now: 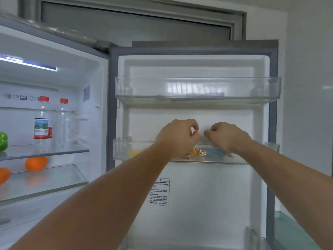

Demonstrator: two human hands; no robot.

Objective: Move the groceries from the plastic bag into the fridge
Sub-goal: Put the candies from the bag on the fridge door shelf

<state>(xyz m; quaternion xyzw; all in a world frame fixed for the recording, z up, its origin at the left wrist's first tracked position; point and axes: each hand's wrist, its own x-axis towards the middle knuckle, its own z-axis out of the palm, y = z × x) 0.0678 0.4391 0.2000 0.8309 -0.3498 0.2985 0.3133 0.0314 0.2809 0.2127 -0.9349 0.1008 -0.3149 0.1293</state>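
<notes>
The fridge stands open, with its door (194,195) swung out in front of me. Both hands hover over the middle door bin (122,148). My left hand (177,136) has its fingers curled, thumb against forefinger, and I see nothing in it. My right hand (227,137) is curled the same way close beside it, also with nothing visible. In the bin below lie a yellow item (135,152), a small orange item (193,152), a clear wrapper (201,152) and a blue packet (216,152). The plastic bag is out of view.
The upper door bin (198,89) looks bare. Inside the fridge, two water bottles (43,121) and a green pepper (3,141) stand on the top glass shelf (54,150). Two orange fruits (36,163) lie on the shelf below. A white wall is to the right.
</notes>
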